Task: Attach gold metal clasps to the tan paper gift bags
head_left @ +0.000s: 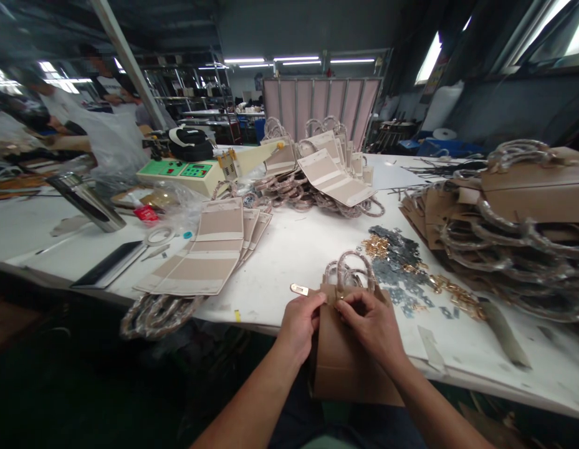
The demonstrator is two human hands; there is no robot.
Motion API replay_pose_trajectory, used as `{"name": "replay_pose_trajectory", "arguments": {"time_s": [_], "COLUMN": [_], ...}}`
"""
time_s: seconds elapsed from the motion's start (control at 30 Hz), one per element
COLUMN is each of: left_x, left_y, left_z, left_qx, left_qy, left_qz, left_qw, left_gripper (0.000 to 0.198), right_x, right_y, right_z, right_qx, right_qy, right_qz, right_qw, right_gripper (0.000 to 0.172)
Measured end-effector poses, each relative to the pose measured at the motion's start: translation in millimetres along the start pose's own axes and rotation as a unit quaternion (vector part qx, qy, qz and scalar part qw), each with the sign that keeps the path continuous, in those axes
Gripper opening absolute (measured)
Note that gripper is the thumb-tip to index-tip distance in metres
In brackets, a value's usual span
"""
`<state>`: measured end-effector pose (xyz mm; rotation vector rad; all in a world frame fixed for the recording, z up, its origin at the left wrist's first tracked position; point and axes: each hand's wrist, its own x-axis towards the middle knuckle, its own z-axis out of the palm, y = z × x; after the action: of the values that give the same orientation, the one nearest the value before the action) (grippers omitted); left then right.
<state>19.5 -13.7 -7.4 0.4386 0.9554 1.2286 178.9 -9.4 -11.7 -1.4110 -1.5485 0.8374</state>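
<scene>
A brown handbag (352,368) stands upright at the table's front edge, its plastic-wrapped handles (355,255) up. My left hand (298,321) is closed on the bag's upper left edge, thumb on the front. Beside it, a short pale tab with a gold metal plate (299,289) juts out to the left. My right hand (371,321) pinches at the bag's front just below the handle, where a speck of gold metal shows at the fingertips; most of it is hidden. To the right lie a pile of small gold fittings (376,246) and dark flat metal plates (396,248).
Brown bags with wrapped handles (527,193) are heaped on the right. Flat beige bag panels (219,249) lie left, more behind (336,178). A machine with a green panel (181,174), a metal cylinder (90,202) and a dark notebook (109,265) stand farther left. People work at far left.
</scene>
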Motion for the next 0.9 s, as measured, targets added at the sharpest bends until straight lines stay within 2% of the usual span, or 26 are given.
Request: {"name": "replay_pose_trajectory", "arguments": {"time_s": [0.23,0.5,0.67,0.9], "left_x": [-9.5,-9.9,-5.1,-0.9], "left_y": [0.4,-0.7,-6.9,-11.1], "left_z": [10.7,12.0,11.2,5.6], "left_qx": [0.024,0.02,0.025,0.112], "left_qy": [-0.058,-0.066,-0.023,0.006], "left_qz": [0.075,0.072,0.084,0.127], "left_qw": [0.995,0.995,0.996,0.986], "left_gripper": [0.032,0.038,0.035,0.037], "right_x": [-0.5,-3.3,2.4,10.4], "right_y": [-11.9,-7.4,-15.8,-17.6], "right_z": [3.4,9.4,4.5,-0.7], "right_qx": [-0.047,-0.023,-0.029,-0.059], "right_qy": [0.041,0.05,0.011,-0.041], "right_qz": [-0.052,-0.071,-0.09,-0.089], "right_qw": [0.997,0.996,0.995,0.993], "right_gripper": [0.023,0.02,0.012,0.012]}}
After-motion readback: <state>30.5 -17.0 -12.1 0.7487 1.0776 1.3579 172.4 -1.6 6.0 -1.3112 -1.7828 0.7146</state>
